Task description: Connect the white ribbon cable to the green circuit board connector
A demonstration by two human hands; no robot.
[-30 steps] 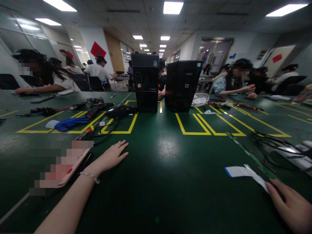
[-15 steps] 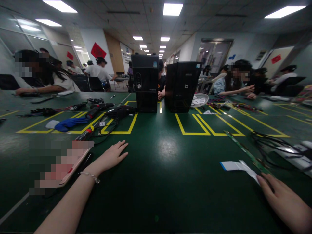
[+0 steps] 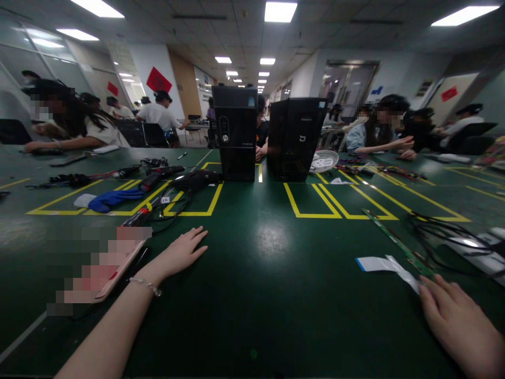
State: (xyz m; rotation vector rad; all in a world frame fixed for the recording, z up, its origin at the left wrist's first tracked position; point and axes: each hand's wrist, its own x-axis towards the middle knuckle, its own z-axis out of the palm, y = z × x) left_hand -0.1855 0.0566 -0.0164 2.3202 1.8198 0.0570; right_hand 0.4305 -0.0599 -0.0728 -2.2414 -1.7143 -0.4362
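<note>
My left hand [image 3: 182, 251] lies flat on the green table [image 3: 276, 310] with its fingers spread, holding nothing. To its left lies a pink object [image 3: 128, 266], mostly pixelated. At the right, my right hand [image 3: 457, 318] grips the near end of a long, narrow green circuit board [image 3: 413, 261]. Its thumb and fingers close over that end and hide it. A white flat ribbon cable [image 3: 376, 264] with a blue tip runs out from by the thumb, left of the board.
Two black computer towers [image 3: 239, 134] [image 3: 295, 139] stand at the middle back. Left of them are a blue glove [image 3: 116, 200], a black-handled tool [image 3: 197, 180] and cables. A power strip [image 3: 479, 258] with black cords [image 3: 428, 237] lies right of the board. Several people sit around.
My right hand has shifted slightly left and away from me, and the circuit board and ribbon cable have moved with it. The left hand has stayed still.
</note>
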